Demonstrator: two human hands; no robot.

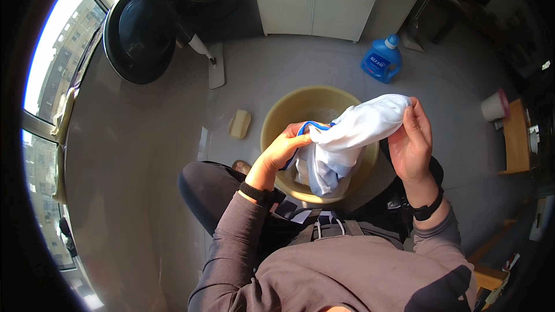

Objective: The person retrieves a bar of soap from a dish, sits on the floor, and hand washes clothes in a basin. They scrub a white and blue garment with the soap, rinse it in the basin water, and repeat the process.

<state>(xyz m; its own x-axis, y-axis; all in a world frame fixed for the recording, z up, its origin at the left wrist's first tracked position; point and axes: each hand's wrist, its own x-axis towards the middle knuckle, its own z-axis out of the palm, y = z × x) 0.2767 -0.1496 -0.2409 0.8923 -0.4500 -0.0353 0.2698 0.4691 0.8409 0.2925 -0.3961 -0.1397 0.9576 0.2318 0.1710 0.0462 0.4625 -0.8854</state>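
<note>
A white cloth garment with blue trim [362, 123] is stretched between my two hands above a yellowish plastic basin [284, 106]. My left hand [284, 145] pinches its blue-edged part over the basin's left side. At the upper right, my right hand [412, 138] grips the other end between thumb and fingers. The lower part of the garment hangs into the basin between my knees, hiding much of the inside. Left of the basin, a pale yellow bar of soap [239, 124] lies on a holder or wrapper on the floor; which of these cannot be told.
A blue detergent bottle [382, 60] stands beyond the basin at the right. A flat mop head [217, 67] rests on the floor near a dark round basin [141, 34]. White cabinet doors [318, 0] stand at the back. At the right are a white tub [494, 106] and wooden furniture [516, 138].
</note>
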